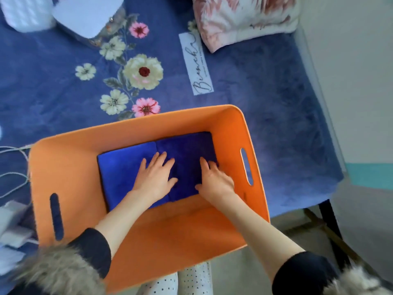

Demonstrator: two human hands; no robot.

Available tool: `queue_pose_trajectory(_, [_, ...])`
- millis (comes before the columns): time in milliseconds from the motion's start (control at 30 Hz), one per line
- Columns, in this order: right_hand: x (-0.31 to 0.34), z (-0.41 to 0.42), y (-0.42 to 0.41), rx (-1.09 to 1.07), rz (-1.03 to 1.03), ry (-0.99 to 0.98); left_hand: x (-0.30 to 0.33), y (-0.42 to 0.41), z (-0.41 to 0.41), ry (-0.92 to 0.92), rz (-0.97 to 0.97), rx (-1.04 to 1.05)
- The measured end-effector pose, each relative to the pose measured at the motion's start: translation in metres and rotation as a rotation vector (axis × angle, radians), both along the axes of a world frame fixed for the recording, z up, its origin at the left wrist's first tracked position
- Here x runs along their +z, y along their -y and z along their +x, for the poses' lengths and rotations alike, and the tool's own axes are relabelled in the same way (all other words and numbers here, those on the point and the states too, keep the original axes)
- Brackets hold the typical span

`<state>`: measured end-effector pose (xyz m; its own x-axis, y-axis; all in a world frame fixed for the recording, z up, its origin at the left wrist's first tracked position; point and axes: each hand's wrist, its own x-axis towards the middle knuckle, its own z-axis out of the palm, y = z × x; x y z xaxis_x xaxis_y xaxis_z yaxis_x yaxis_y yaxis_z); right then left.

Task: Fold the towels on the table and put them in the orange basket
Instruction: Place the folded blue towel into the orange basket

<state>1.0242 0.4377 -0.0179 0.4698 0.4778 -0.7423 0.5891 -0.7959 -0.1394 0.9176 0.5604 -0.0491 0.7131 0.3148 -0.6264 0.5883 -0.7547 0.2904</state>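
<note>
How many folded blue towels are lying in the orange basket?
2. A lighter blue towel lies on the left of the orange basket floor, a darker blue towel beside it on the right. Both hands press on them; more towels may lie hidden underneath.

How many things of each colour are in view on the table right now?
Orange plastic basket: 1
Folded blue towels inside it, left and right: 2
White rounded things at the far left: 2
Pink-and-white patterned pillow: 1
Total: 6
</note>
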Motion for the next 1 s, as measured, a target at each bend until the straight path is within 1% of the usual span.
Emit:
queue_pose_trajectory(100, [0.050,-0.001,0.005,-0.148,0.151,-0.010,0.044,0.006,-0.006,0.193,-0.107,0.157])
queue_pose_trajectory(167, [0.087,0.001,0.011,-0.245,0.255,0.007,0.075,0.011,-0.003,0.321,-0.155,0.214])
queue_pose_trajectory(267, [0.145,0.004,0.029,-0.410,0.410,0.093,0.125,0.019,0.012,0.486,-0.188,0.218])
queue_pose_trajectory(367, [0.194,-0.001,0.062,-0.533,0.491,0.177,0.177,0.031,0.030,0.610,-0.191,0.151])
queue_pose_trajectory(433, [0.223,-0.006,0.090,-0.588,0.524,0.233,0.211,0.045,0.040,0.674,-0.202,0.083])
queue_pose_trajectory(567, [0.273,-0.025,0.160,-0.735,0.564,0.370,0.266,0.089,0.052,0.743,-0.245,-0.082])
queue_pose_trajectory(700, [0.316,-0.071,0.239,-0.899,0.606,0.507,0.310,0.155,0.043,0.798,-0.309,-0.301])
queue_pose_trajectory(833, [0.350,-0.149,0.324,-1.065,0.577,0.661,0.348,0.241,0.014,0.834,-0.375,-0.557])
queue_pose_trajectory(1000, [0.383,-0.281,0.418,-1.347,0.421,0.865,0.387,0.360,-0.037,0.892,-0.462,-0.952])
